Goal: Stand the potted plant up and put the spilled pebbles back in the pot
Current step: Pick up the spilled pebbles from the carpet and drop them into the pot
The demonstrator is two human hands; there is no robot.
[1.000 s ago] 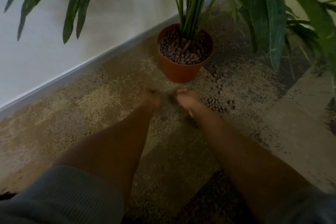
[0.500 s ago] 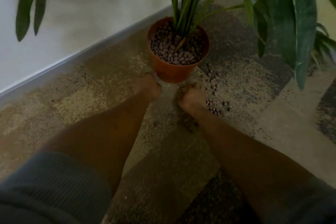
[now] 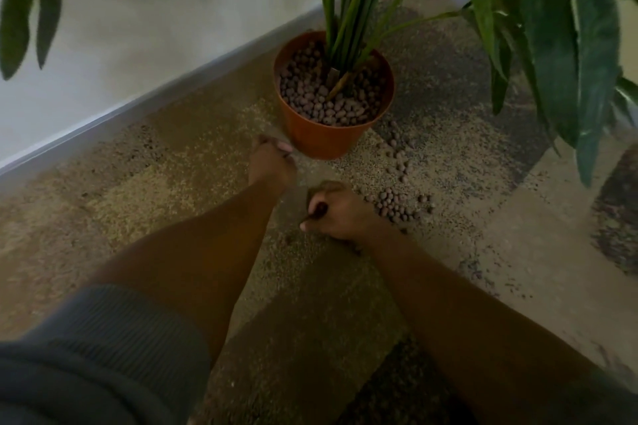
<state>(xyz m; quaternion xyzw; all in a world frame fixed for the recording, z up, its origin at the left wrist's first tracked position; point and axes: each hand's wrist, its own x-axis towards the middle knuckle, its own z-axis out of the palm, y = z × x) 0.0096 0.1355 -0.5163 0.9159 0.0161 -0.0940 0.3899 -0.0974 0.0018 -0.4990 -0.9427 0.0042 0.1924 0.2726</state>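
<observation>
Patchy brown carpet by a white wall. Round orange plastic pot upright, full of brown clay pebbles; spilled pebbles right of it. My left hand curls beside the pot, contents unclear; my right hand fists, pinching pebbles.

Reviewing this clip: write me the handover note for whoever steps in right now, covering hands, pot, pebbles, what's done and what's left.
Left hand: raised near the pot's lower left side, fingers bunched; too blurred to tell whether it holds pebbles.
Right hand: down on the carpet, fingers curled, apparently gathering pebbles.
Pot: upright by the wall, plant standing, mostly filled with pebbles.
Spilled pebbles: a cluster right of the right hand, plus a trail leading up to the pot's base.
Done: pot stood up.
Left: collect the remaining pebbles and drop them in.
</observation>
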